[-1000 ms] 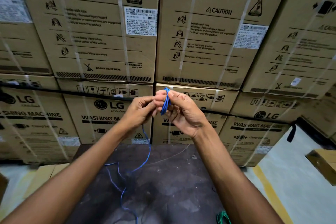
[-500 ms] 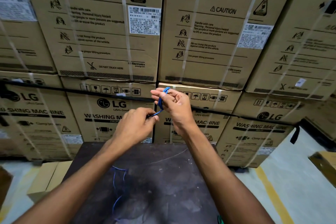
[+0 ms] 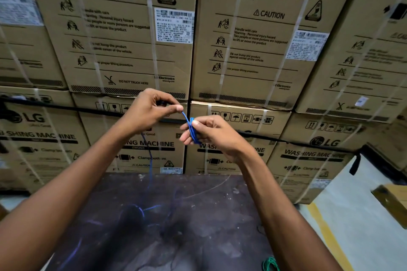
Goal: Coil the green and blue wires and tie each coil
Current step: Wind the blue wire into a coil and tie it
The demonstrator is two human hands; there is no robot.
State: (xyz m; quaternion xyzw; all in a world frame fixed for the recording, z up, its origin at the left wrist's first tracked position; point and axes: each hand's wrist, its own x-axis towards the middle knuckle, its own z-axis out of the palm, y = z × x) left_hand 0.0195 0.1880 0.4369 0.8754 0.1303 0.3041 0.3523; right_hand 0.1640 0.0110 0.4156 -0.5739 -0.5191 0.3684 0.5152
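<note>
**Slack could snag the blue coil**

Green wire (image 3: 270, 264) lies coiled at the worktop (image 3: 198, 226) near edge. Farther, loose blue wire (image 3: 150, 167) climbs to the left hand (image 3: 152, 110), which pinches it; a tangle below could jerk turns off the right hand (image 3: 211, 134), which grips the small coil (image 3: 193, 131).
</note>
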